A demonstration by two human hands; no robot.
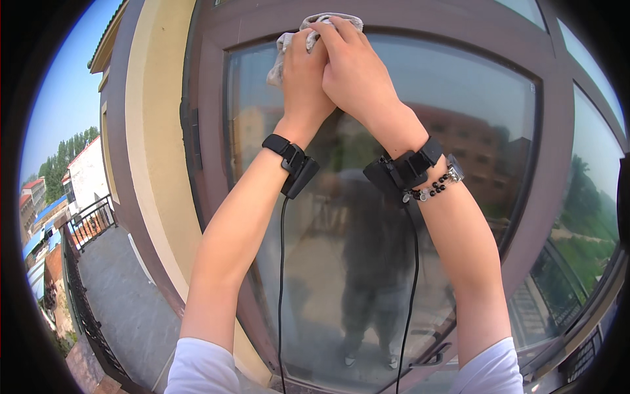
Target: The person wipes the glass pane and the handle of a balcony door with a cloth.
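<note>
A crumpled light grey cloth (275, 71) is pressed to the top of a glass door pane (308, 249), at the brown frame (407, 23) above it. My left hand (306, 82) is closed on the cloth, fingers pointing up. My right hand (357, 75) overlaps it from the right, its fingers bent over the upper folds. Both arms are raised. Each wrist wears a black strap with a box-shaped device and a hanging cable; beaded bracelets (433, 190) and a watch (455, 169) are on the right one.
A dark handle (430, 358) sits low on the door frame. Left of the door stands a beige wall strip (147, 131), then a grey balcony floor (125, 282) with a black railing (82, 315). More glass panels (584, 217) are on the right.
</note>
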